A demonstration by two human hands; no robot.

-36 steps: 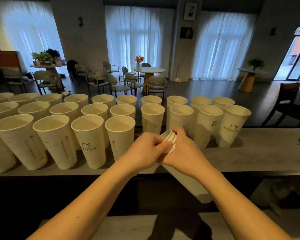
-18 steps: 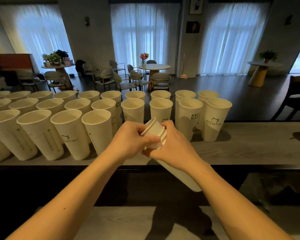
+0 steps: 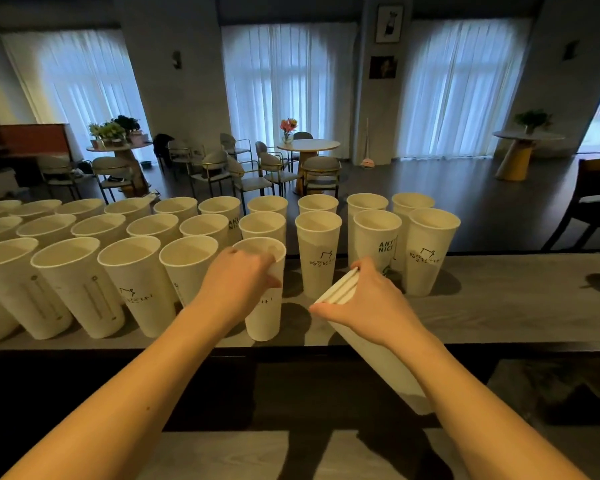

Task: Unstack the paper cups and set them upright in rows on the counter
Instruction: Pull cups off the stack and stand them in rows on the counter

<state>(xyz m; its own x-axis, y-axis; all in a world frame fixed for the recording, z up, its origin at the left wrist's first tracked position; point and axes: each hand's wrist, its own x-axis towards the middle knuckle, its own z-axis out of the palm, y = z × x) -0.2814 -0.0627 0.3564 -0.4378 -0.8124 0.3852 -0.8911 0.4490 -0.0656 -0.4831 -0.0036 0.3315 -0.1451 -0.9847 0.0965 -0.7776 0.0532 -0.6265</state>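
Note:
Several tall white paper cups [image 3: 136,282] stand upright in three rows on the grey counter [image 3: 499,306]. My left hand [image 3: 238,282] grips one single cup [image 3: 265,317] by its upper wall; that cup stands upright at the right end of the front row, its base on the counter. My right hand [image 3: 364,299] holds a slanted stack of nested cups [image 3: 378,358] near its rims, with the stack's base pointing down toward me over the counter's near edge.
Right of the cups the counter runs on bare to the frame edge. A dark ledge [image 3: 291,386] lies below the counter's front edge. Beyond the counter is a café room with a round table [image 3: 309,146], chairs and a dark wooden chair [image 3: 596,199] at right.
My hands were together on the stack's top. Now they have parted: the left hand has drawn one cup off and moved it left onto the counter, while the right hand keeps the stack.

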